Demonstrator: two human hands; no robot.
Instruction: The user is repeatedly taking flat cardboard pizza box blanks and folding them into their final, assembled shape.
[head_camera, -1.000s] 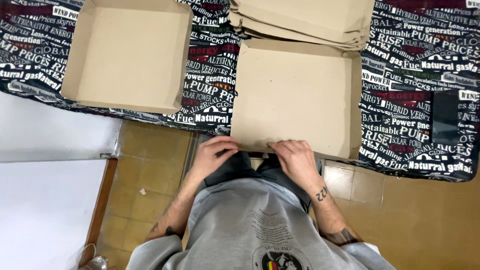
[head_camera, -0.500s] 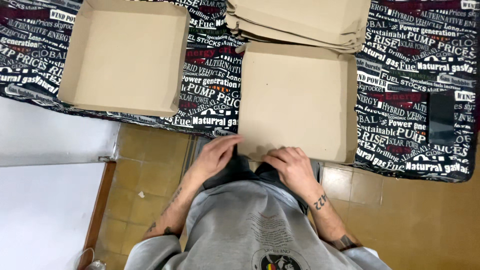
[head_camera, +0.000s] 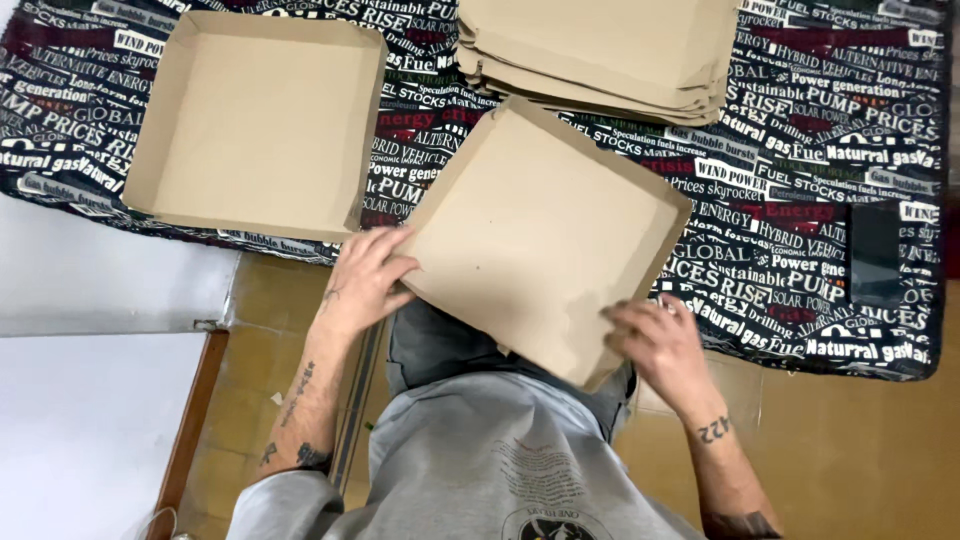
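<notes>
Brown cardboard fills the head view: a shallow box (head_camera: 545, 225) sits turned at an angle, like a diamond, with its far corner over the printed cloth (head_camera: 800, 180) and its near corner hanging off the table edge above the person's lap. The left hand (head_camera: 365, 280) grips the box at its left corner, fingers spread along the edge and thumb tucked beneath, so the box lies just to the right of that hand and touches it. The right hand (head_camera: 655, 345) holds the near right edge, fingers curled over the rim, with the box up and to the left of it. Both hands are closed on the box. Farther left on the cloth a second open box (head_camera: 255, 120) lies square and well apart from the hands. Beyond the held box, a stack of flat cardboard sheets (head_camera: 600, 45) rests at the top of the cloth.
</notes>
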